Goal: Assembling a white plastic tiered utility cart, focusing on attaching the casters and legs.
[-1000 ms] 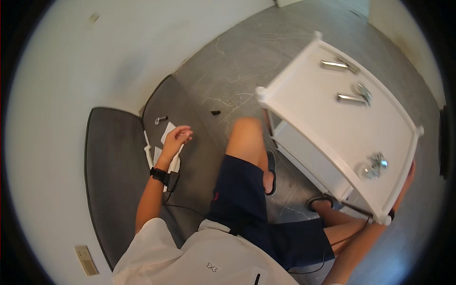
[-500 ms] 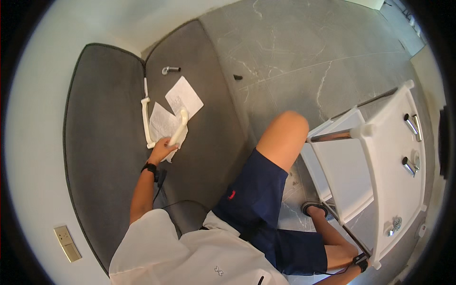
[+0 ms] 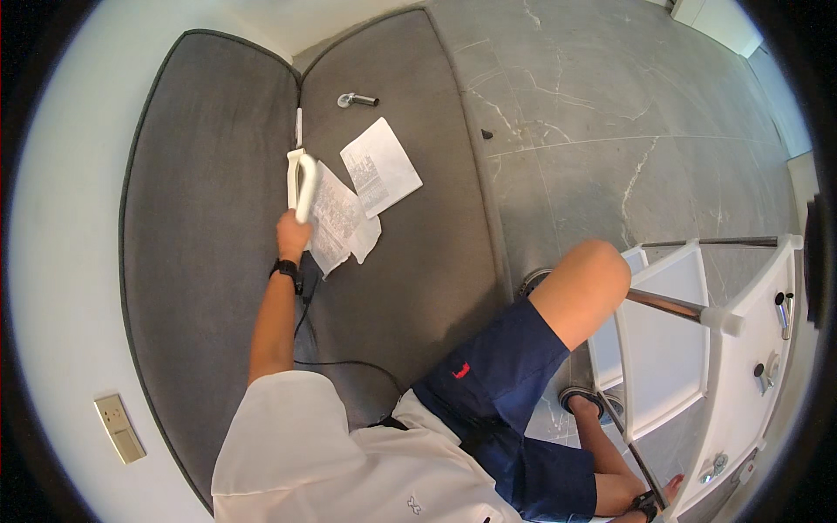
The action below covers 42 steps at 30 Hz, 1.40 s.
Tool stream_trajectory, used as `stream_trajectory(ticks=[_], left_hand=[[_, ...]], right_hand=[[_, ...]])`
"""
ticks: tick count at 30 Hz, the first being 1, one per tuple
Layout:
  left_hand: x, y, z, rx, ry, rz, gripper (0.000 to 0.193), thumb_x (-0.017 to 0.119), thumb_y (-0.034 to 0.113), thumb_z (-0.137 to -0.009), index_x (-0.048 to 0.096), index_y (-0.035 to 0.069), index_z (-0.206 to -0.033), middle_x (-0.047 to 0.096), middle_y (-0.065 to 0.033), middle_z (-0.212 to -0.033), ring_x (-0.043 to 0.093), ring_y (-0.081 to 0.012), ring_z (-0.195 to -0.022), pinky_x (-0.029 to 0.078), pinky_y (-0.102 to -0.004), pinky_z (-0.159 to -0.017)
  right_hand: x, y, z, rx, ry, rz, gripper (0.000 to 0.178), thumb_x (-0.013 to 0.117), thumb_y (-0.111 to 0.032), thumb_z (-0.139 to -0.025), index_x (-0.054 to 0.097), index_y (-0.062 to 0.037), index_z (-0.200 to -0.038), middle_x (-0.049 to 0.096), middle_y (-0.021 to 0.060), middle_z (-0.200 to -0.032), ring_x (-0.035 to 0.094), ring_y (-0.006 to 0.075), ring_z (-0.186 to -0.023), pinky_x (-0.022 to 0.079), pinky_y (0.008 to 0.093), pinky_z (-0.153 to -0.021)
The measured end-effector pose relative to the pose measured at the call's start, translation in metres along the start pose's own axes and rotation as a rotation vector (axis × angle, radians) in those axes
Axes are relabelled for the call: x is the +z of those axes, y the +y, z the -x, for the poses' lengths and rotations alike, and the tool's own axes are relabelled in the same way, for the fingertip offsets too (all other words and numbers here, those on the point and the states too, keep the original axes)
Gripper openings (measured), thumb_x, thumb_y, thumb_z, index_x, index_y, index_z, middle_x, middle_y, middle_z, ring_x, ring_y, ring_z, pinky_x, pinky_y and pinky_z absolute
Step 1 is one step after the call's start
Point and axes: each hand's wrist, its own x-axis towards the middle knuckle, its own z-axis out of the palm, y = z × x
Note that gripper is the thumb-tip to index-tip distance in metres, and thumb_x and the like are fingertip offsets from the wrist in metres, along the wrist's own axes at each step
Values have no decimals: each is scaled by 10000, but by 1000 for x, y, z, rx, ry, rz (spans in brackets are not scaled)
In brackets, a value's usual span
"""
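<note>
My left hand (image 3: 294, 234) is closed round the lower end of a white curved handle (image 3: 308, 186). That handle is upright and partly covers a second white handle (image 3: 293, 177) lying by the sofa's seam. Two creased printed sheets, one a torn-edged paper (image 3: 333, 225) and one a squarer paper (image 3: 380, 167), lie just right of the hand. At the lower right my right hand (image 3: 674, 486) is mostly hidden by the near corner of a white tiered trolley (image 3: 667, 366); its visible fingers curl around the frame there.
The trolley leans on its side by my legs, with chrome castor fittings (image 3: 761, 376) on its white panel. A chrome-and-clear castor (image 3: 357, 100) lies on the grey sofa (image 3: 418, 288). A small dark piece (image 3: 486, 134) is on the tiled floor. A black cable (image 3: 349, 363) crosses the sofa.
My left hand has carried the white handle left and up, off the papers to over the other handle. The whole view has shifted, and the trolley appears farther right.
</note>
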Motion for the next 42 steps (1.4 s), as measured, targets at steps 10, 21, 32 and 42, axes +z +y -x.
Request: stream_trajectory(ticks=[10,21,32,42], left_hand=[[53,-103,-19,-411,-350,93,453,693,227,-689,691,-58,-1041,722,-220,-968,718,-321,-907,541,-425,-799],[44,-71,0,-514,-471,592,377,678,109,-726,654,-12,-1082,666,-115,-957,644,-249,-826,516,-390,-732],[19,-65,23,-548,-422,892,356,734,174,-812,663,4,-1116,661,-105,-1003,649,-238,-861,524,-360,-774],[-3,-77,19,-559,-450,1289,402,623,301,-973,556,66,-1292,618,-98,-1115,636,-250,-948,539,-383,-737]], right_hand=[[-11,-142,1,-81,58,-220,459,429,-297,-1027,512,-51,-1406,537,100,-1434,496,287,-1285,399,389,-1104],[-61,-249,52,-488,6,-149,428,476,-287,-1020,536,-35,-1361,570,114,-1333,543,270,-1177,445,371,-1035],[-124,-285,133,-828,65,-67,399,523,-276,-1012,559,-19,-1316,602,128,-1233,590,252,-1068,492,354,-966],[-195,-334,151,-1158,29,-86,376,565,-266,-1006,581,-4,-1275,631,141,-1141,633,235,-970,533,337,-903]])
